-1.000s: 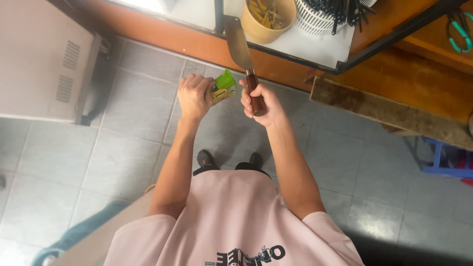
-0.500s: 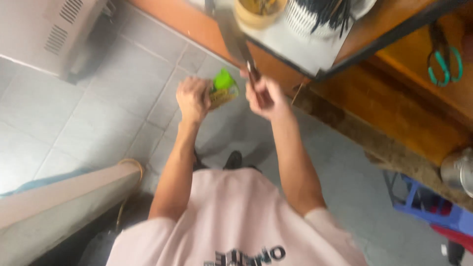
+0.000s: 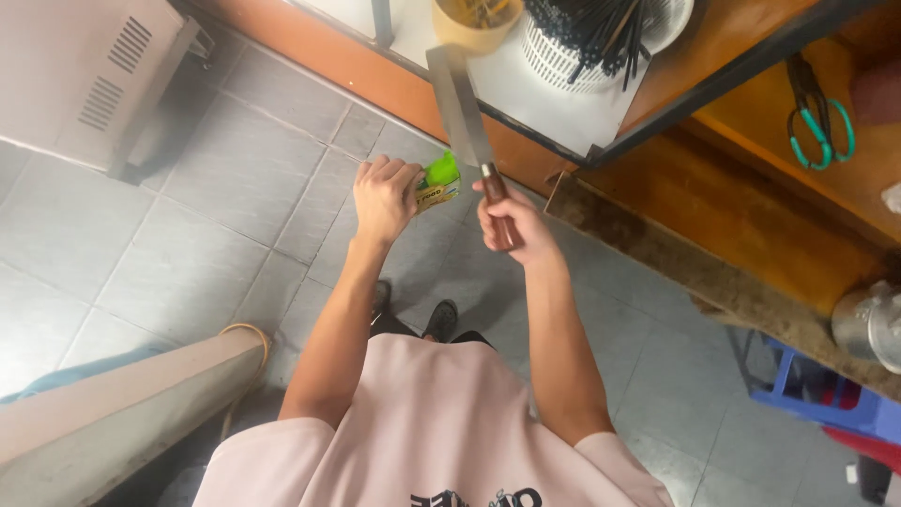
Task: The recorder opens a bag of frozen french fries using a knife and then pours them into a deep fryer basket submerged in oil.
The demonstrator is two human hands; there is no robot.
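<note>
Cleaver (image 3: 462, 108) handle sits clamped in my right hand (image 3: 511, 225), blade pointing up toward the bench (image 3: 563, 94). My left hand (image 3: 385, 192) is closed around a green packet (image 3: 438, 181), just beside the blade. Risk: a slipping packet could carry my fingers onto the edge.

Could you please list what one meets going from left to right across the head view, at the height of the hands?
Grey vented metal cabinet → left hand → small green packet → right hand on the brown-handled cleaver → teal-handled scissors.
</note>
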